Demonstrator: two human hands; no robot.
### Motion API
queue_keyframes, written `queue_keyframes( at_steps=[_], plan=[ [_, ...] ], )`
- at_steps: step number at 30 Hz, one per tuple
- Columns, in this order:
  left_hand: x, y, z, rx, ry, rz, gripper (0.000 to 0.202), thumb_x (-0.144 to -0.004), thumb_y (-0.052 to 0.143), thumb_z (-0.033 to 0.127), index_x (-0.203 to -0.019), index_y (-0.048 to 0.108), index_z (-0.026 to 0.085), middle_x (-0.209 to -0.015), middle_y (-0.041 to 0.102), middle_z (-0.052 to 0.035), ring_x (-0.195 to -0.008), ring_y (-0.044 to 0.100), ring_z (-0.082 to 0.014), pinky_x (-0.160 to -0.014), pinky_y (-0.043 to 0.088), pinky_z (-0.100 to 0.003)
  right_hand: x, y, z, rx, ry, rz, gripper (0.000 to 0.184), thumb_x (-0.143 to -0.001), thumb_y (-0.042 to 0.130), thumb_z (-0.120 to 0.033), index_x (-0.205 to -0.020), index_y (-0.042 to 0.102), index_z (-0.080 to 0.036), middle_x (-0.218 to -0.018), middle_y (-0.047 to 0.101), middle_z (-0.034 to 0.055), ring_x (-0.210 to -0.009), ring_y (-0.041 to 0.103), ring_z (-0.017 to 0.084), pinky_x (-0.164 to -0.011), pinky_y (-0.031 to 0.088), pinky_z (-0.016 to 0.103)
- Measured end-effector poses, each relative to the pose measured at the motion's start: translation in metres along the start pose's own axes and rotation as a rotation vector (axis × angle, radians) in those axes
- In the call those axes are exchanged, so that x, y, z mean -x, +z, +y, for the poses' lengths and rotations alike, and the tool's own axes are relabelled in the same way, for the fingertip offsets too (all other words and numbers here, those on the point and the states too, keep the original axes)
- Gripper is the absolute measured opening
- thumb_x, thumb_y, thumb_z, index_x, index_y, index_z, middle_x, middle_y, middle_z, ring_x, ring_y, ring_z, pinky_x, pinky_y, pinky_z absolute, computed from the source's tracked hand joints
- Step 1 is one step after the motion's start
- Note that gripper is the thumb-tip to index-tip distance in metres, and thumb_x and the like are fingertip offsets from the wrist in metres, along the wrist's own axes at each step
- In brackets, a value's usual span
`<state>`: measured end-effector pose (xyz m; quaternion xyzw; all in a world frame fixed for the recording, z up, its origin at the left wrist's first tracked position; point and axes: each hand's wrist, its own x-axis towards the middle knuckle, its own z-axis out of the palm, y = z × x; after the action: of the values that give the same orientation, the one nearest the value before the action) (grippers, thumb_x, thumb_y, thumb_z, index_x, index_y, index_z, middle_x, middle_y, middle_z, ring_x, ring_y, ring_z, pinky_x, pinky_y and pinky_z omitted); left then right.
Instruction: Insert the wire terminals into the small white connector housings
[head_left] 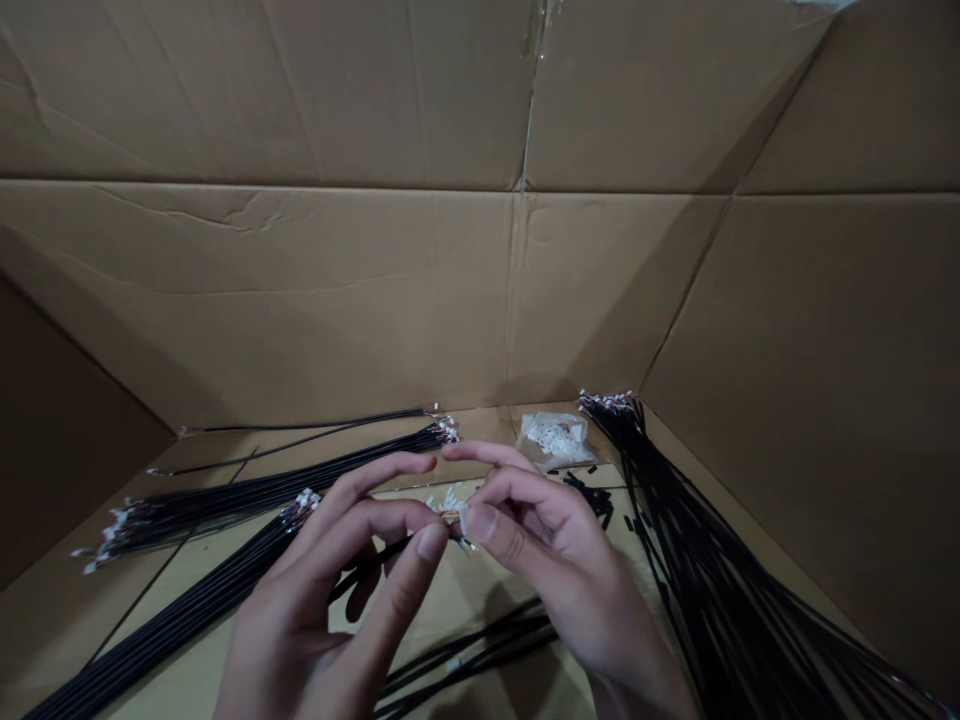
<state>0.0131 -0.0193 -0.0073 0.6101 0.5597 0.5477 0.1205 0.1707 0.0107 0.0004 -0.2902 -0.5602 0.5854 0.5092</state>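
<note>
At the far left, a dark gap is left beside the cardboard box wall [60, 430]. Two thin black wires [300, 428] are laid along the foot of the back wall, and a bundle of black wires with white connectors [247, 490] is spread just in front of them. A second black bundle [180, 600] is run from the lower edge of the view to the left hand [315, 590], passing beneath it.

The left hand's fingers [375, 520] are curled inward with the thumb brought up close, around a black wire [375, 565]; whether the wire is gripped by them cannot be told. At the centre, a tiny white connector [455, 513] is held above the tan cardboard sheet [465, 610], pinched between the right hand's thumb and forefinger. The right hand [555, 550] is almost touching the left, so little room is left between them.

Behind, a clear bag of white parts [553, 438] lies near loose black pieces [589, 490]. A dense black wire bundle [712, 540] is fanned towards the right wall.
</note>
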Motion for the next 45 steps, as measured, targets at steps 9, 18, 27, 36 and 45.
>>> queue_keyframes(
  at_steps=[9,18,27,36,45],
  plan=[
    [-0.004,-0.008,0.001,-0.063,0.158,-0.058,0.012,-0.095,0.064,0.038,-0.087,0.072,0.032,-0.122,0.072,0.0013,-0.116,0.070,-0.0211,-0.061,0.056,-0.017,0.001,0.002,-0.002,0.063,-0.021,0.045,0.016,-0.096,0.072,-0.033,-0.082,0.072,-0.026,-0.139,0.064,-0.0005,-0.133,0.056,0.025,-0.112,0.034,0.044],
    [0.001,-0.002,0.008,-0.171,0.292,-0.006,0.010,-0.098,0.059,0.025,-0.099,0.066,0.033,-0.132,0.064,0.0025,-0.117,0.066,-0.0185,-0.057,0.049,-0.022,0.005,0.002,-0.005,0.128,-0.026,0.067,0.019,-0.099,0.067,-0.037,-0.084,0.072,-0.026,-0.144,0.060,-0.0010,-0.134,0.055,0.025,-0.111,0.038,0.042],
    [0.003,0.001,0.004,-0.106,0.270,0.030,0.010,-0.098,0.060,0.025,-0.093,0.065,0.033,-0.127,0.064,0.0028,-0.119,0.062,-0.0186,-0.054,0.048,-0.021,0.007,0.005,-0.006,0.121,-0.036,0.057,0.020,-0.100,0.066,-0.039,-0.085,0.071,-0.026,-0.145,0.059,-0.0004,-0.137,0.052,0.025,-0.113,0.035,0.043],
    [0.005,0.006,0.005,-0.108,0.274,0.054,0.009,-0.096,0.061,0.025,-0.092,0.066,0.031,-0.122,0.064,0.0007,-0.113,0.065,-0.0189,-0.051,0.048,-0.020,0.010,0.002,-0.007,0.072,-0.030,0.046,0.022,-0.098,0.068,-0.041,-0.083,0.069,-0.025,-0.141,0.062,0.0019,-0.136,0.053,0.028,-0.109,0.039,0.044],
    [0.004,0.007,0.003,-0.089,0.278,0.037,0.008,-0.096,0.061,0.025,-0.092,0.065,0.031,-0.118,0.066,0.0007,-0.104,0.069,-0.0168,-0.049,0.048,-0.019,0.010,0.003,-0.009,0.197,-0.064,0.051,0.024,-0.101,0.062,-0.043,-0.084,0.066,-0.026,-0.144,0.059,0.0006,-0.141,0.048,0.027,-0.112,0.037,0.043]
  ],
)
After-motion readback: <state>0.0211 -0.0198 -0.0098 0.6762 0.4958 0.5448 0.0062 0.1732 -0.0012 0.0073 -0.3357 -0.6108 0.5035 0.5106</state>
